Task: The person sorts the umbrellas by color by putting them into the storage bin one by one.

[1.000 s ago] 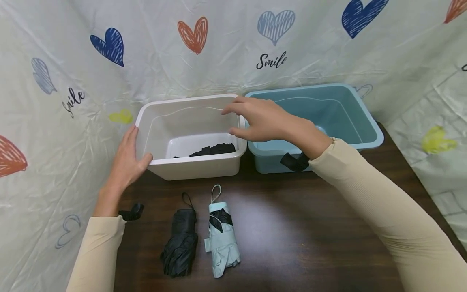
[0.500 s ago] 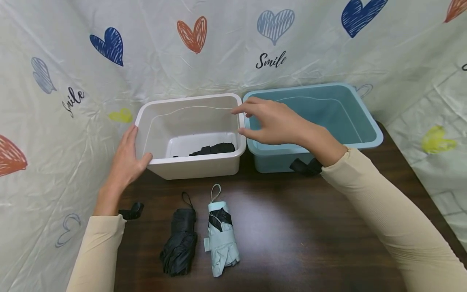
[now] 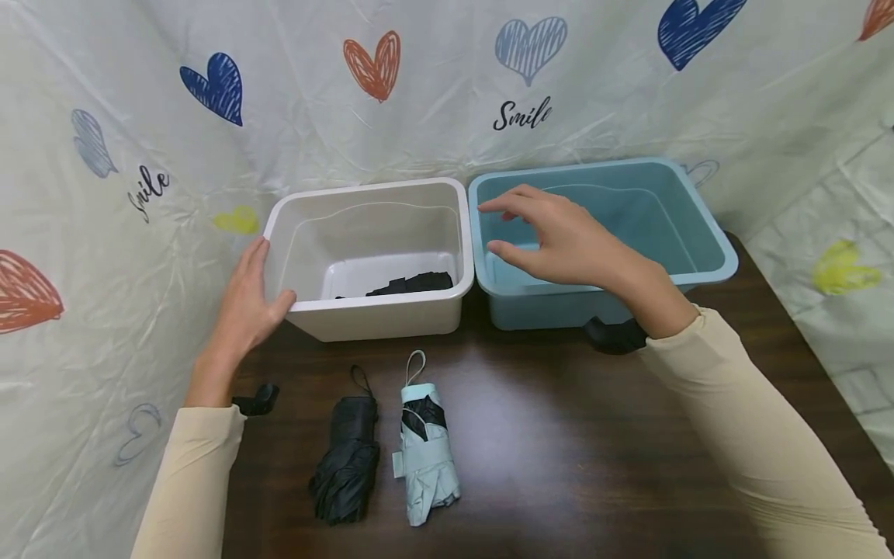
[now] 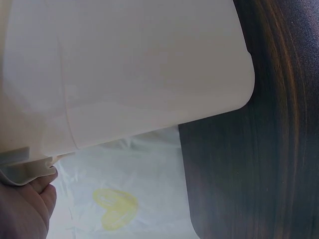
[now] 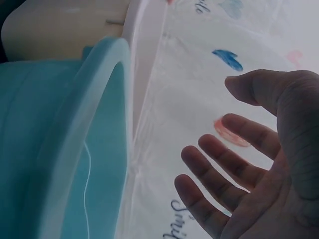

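My left hand [image 3: 240, 310] grips the left end of a white plastic bin [image 3: 377, 318], its thumb at the front corner. In the left wrist view, curled fingertips [image 4: 47, 191] hook under the bin's rim. Over the left part of a blue bin [image 3: 552, 310] hovers my right hand [image 3: 569, 237], fingers spread and nothing between them. A black, fabric-like bundle [image 3: 419, 283] lies inside the white bin, partly hidden by the front wall. On the table in front lie a folded black umbrella [image 3: 345, 458] and a folded pale mint umbrella [image 3: 427, 473], side by side with their wrist loops pointing at the bins.
Both bins stand side by side at the back of a dark wooden table [image 3: 545, 458]. Directly behind them hangs a white sheet [image 3: 419, 147] printed with hearts and "Smile", which also runs along the left and right sides.
My right hand has moved right, from over the white bin's right rim to above the blue bin. The left hand keeps its hold, and the umbrellas have not moved.
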